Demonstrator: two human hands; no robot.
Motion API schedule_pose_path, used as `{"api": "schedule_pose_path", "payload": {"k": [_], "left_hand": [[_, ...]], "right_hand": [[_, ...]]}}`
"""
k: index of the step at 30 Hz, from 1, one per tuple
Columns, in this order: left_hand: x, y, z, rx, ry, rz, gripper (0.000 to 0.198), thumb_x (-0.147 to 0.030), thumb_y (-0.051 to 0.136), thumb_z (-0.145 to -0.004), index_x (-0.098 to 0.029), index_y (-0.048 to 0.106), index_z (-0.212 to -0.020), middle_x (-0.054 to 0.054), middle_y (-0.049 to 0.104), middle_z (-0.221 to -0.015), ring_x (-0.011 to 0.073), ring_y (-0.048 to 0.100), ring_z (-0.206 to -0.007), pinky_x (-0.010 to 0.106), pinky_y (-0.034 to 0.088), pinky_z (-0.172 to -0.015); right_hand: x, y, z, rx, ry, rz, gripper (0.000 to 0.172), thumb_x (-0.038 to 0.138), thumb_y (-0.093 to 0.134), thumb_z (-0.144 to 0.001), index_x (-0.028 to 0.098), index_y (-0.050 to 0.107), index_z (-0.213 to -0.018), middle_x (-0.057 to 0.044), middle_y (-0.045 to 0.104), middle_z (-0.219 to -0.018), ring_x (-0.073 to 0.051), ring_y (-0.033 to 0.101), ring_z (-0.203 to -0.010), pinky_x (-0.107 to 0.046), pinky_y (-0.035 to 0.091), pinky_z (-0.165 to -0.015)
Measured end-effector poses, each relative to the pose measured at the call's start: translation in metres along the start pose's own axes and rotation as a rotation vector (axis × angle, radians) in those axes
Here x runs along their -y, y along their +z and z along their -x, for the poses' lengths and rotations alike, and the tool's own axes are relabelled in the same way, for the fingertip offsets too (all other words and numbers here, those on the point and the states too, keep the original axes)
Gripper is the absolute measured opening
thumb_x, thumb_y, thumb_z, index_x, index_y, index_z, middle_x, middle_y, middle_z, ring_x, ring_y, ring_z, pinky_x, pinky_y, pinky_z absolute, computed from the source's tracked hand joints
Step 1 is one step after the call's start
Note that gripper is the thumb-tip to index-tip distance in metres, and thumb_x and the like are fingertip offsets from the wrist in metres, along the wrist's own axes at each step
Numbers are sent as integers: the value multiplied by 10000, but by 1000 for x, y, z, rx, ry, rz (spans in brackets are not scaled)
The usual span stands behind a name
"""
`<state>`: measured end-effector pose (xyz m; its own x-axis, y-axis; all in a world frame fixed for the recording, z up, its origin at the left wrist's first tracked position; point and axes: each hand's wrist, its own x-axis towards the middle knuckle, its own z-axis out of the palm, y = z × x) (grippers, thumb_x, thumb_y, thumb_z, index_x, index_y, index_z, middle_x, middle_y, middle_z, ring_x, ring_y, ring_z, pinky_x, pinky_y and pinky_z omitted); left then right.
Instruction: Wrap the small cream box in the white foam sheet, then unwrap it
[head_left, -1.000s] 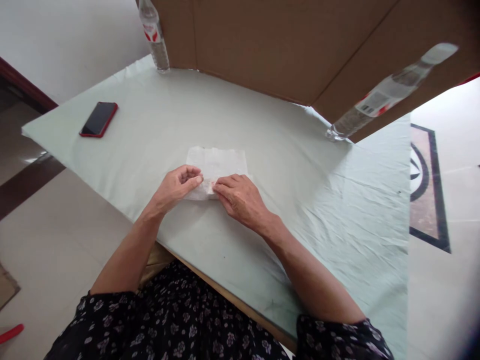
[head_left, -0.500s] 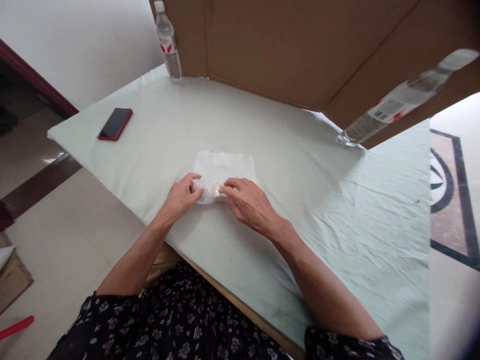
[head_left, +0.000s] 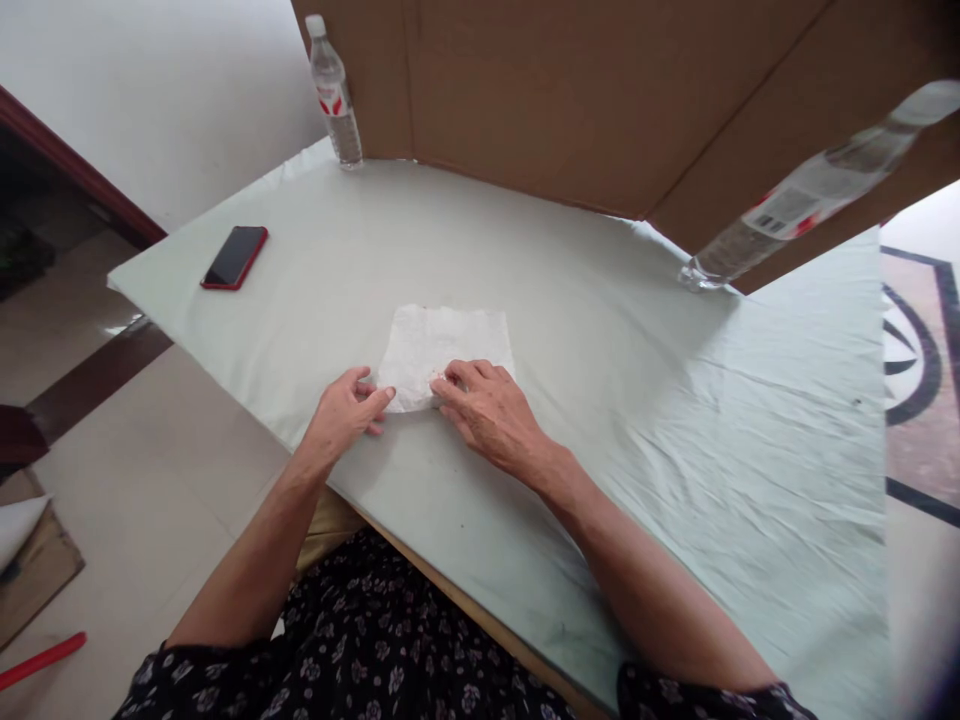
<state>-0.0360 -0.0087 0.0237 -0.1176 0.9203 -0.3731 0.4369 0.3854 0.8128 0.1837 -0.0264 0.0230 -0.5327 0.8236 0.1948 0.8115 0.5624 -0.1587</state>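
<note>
A thin white sheet (head_left: 427,340), like a tissue or wrapping sheet, lies spread on the pale green cloth. My left hand (head_left: 346,412) is at its near left corner, fingers apart, the thumb tip reaching the edge of the sheet. My right hand (head_left: 491,412) is over the near right part of the sheet with bent fingers closed on a small whitish thing (head_left: 436,380) with faint reddish marks. Most of that thing is hidden under the fingers, so its kind does not show.
A phone in a red case (head_left: 235,257) rests at the left. One water bottle (head_left: 335,95) stands at the back left, another bottle (head_left: 810,195) at the right. Both are beside a tall brown cardboard panel (head_left: 525,100). The table's near edge (head_left: 450,590) runs close to my body.
My left hand has drawn back left, and its fingers have spread. The sheet's near left corner, bunched before, now lies flatter. My right hand has stayed at nearly the same place.
</note>
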Motion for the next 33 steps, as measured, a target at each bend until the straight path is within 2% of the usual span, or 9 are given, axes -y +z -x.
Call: {"api": "schedule_pose_path", "payload": {"k": [6,12,16,19,23,25,28,33], "left_hand": [[-10,14,-15,72,39,-50,556,-310,705,-829,-65,546,-1302,86,673,-946,121,649,-577,210,542,-454],[-11,20,-21,-6,42,-99,596,-313,734,-758,-89,548,-1278,98,699,-972,134,638,-588,198,467,-416],[-13,22,-23,23,52,-119,369,-326,709,-746,-107,636,-1034,60,678,-834,145,617,-573,216,452,-419],[-15,22,-24,88,55,-168,207,-340,658,-768,-135,632,-783,6,583,-649,135,557,-518,232,455,-426],[-18,23,-22,35,133,-213,175,-329,641,-740,-163,592,-713,-9,554,-639,142,555,-567,227,457,-435],[-20,25,-20,15,162,-174,166,-324,640,-722,-168,583,-730,-9,568,-662,139,551,-576,218,442,-421],[-26,31,-17,56,137,9,146,-302,627,-707,-181,548,-725,-18,560,-638,118,529,-540,202,428,-403],[-37,37,-11,123,76,246,151,-296,643,-661,-176,554,-684,-13,564,-607,112,539,-535,216,484,-431]], "right_hand": [[1,2,0,-31,2,22,202,182,533,-964,219,619,-1143,-94,643,-1155,-250,502,-994,-365,346,-797],[2,4,0,-57,3,29,214,159,457,-985,228,617,-1109,-92,649,-1120,-245,487,-962,-373,328,-790],[3,3,0,-60,0,43,232,148,436,-989,225,619,-1110,-95,648,-1119,-247,484,-960,-377,325,-799],[3,5,1,-67,-2,60,257,122,443,-975,225,613,-1138,-95,644,-1114,-248,482,-951,-379,318,-795],[3,8,0,-88,-4,92,272,107,431,-976,225,611,-1142,-87,641,-1100,-243,480,-933,-381,305,-794],[3,9,0,-95,-5,96,260,118,426,-986,228,613,-1129,-87,643,-1095,-240,479,-926,-383,300,-798],[3,10,-1,-94,-4,96,252,120,431,-984,231,617,-1112,-92,647,-1087,-241,481,-926,-387,298,-798],[4,3,-1,-68,-8,61,249,88,473,-937,211,637,-1077,-96,668,-1064,-246,514,-922,-389,319,-805]]}}
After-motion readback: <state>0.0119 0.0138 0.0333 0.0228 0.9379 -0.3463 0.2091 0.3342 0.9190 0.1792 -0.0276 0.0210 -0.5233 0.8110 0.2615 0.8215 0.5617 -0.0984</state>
